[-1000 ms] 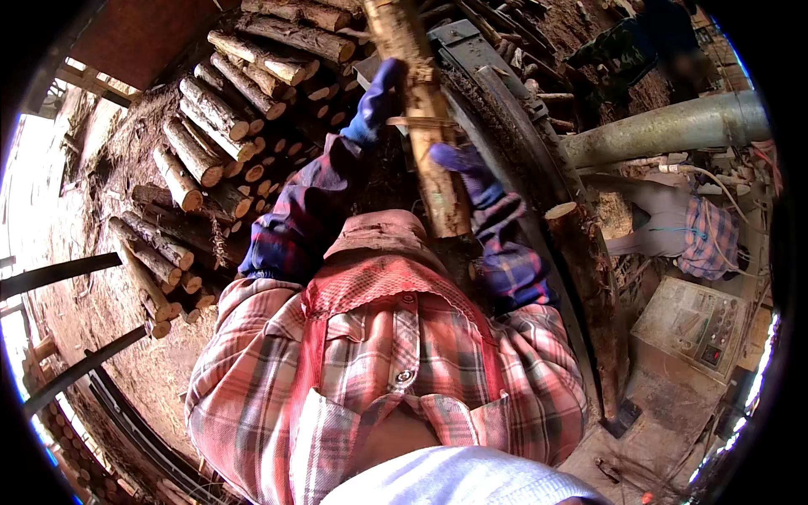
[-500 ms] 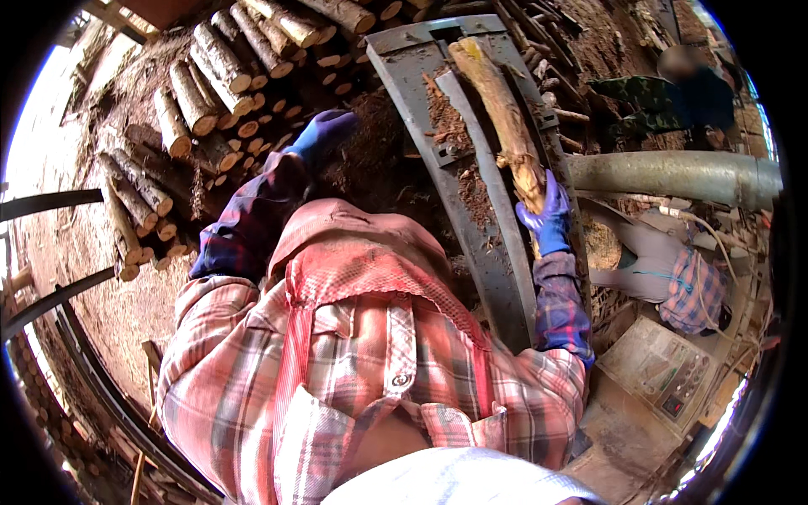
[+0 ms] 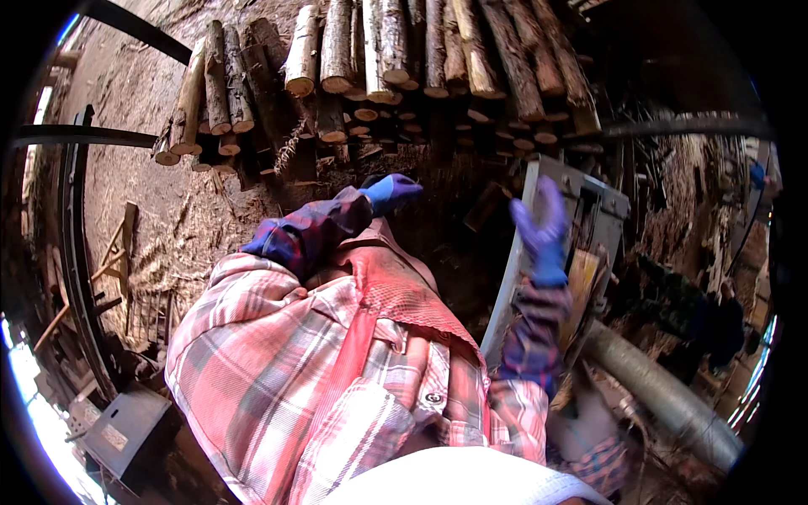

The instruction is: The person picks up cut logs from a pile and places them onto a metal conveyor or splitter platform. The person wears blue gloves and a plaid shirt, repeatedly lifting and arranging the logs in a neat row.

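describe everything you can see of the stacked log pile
The log pile fills the upper middle of the view: many slim round logs with rough grey-brown bark, lying side by side with pale cut ends facing the person. They differ in thickness, stacked several layers deep on ground strewn with sawdust and chips. The left hand, in a blue glove, is stretched toward the pile's lower edge; whether it touches a log cannot be told.

The left hand (image 3: pixel 390 191), in a blue glove, reaches forward with its arm bent in a plaid sleeve. The right hand (image 3: pixel 543 231), gloved too, is raised, fingers spread, empty.
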Tool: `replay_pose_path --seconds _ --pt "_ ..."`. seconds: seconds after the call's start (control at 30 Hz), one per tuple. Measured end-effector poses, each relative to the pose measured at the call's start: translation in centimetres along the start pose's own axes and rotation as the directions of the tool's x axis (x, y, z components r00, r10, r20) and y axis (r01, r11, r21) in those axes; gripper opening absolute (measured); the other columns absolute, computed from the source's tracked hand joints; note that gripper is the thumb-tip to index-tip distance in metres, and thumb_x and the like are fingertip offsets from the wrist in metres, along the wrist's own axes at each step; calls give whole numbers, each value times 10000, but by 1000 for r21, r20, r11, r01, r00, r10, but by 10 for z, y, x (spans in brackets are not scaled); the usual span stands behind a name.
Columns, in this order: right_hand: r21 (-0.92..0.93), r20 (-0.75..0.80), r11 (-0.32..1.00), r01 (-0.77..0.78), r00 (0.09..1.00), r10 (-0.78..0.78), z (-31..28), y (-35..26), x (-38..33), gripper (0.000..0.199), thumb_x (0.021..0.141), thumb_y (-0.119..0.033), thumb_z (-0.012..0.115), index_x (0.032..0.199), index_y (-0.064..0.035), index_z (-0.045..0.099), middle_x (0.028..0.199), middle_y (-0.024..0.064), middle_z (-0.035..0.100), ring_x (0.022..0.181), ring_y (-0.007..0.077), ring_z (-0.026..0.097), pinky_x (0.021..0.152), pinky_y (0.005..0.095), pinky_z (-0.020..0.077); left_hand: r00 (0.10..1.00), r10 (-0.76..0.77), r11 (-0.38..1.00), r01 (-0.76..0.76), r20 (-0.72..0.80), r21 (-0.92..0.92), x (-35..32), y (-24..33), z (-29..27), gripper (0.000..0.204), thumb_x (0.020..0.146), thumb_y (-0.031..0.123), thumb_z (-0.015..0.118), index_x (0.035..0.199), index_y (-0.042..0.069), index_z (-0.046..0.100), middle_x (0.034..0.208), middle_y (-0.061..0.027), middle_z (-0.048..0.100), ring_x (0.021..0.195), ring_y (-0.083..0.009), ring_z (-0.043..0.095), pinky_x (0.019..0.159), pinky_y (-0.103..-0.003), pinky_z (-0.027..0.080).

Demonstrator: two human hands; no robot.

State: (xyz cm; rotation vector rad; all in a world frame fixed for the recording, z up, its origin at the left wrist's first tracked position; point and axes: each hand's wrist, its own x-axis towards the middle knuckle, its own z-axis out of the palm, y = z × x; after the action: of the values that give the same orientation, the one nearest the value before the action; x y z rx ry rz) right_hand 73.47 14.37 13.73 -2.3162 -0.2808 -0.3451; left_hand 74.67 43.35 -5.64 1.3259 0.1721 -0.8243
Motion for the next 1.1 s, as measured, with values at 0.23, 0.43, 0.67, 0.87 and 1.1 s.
replay_pose_path --seconds 0.23,0.43,0.67,0.87,1.1 --pt "-138 561 931 -337 748 354 312 58 194 1165 617 -580 782 1456 -25 194 1360 275 438 1264 378 444 1044 412 364 968 160 979 -182 -196 -97 -35 -16 -120 318 911 273 614 1102 19 632 921 -17 626 818 -92 570 741 -249 484" --pt "-405 475 756 -514 589 654 425 30 271 1312 573 -535 834 1498 -158 -16 1520 237 142 1373 398 257 1109 487 268 838 -17 951 -154 -545 -266 -84 -10 -180 344 873 233 658 1119 -4 613 966 -36 635 838 -113 575 738 -252 484" --pt "410 667 451 -793 598 446 399 82 258 1079 689 -376 796 1454 40 158 1392 197 429 1252 311 459 1090 380 312 937 -40 835 -159 -346 -527 -31 39 -196 288 914 193 603 1145 22 577 991 -41 637 900 -136 608 811 -270 506" --pt "350 850 -652 -673 521 -81 277 -4 130 833 838 -496 606 1372 69 308 1260 245 487 1074 355 548 953 451 460 983 -10 666 -131 -185 -734 26 122 -169 348 939 361 546 1156 90 581 1001 -27 647 855 -172 627 749 -361 519" --pt "386 866 -699 -603 498 48 166 -69 -30 725 842 -431 645 1332 48 407 1260 208 536 1096 308 568 998 420 438 976 -38 483 205 213 -852 38 106 -64 536 812 534 632 1071 65 599 900 -168 654 793 -310 638 728 -462 537"
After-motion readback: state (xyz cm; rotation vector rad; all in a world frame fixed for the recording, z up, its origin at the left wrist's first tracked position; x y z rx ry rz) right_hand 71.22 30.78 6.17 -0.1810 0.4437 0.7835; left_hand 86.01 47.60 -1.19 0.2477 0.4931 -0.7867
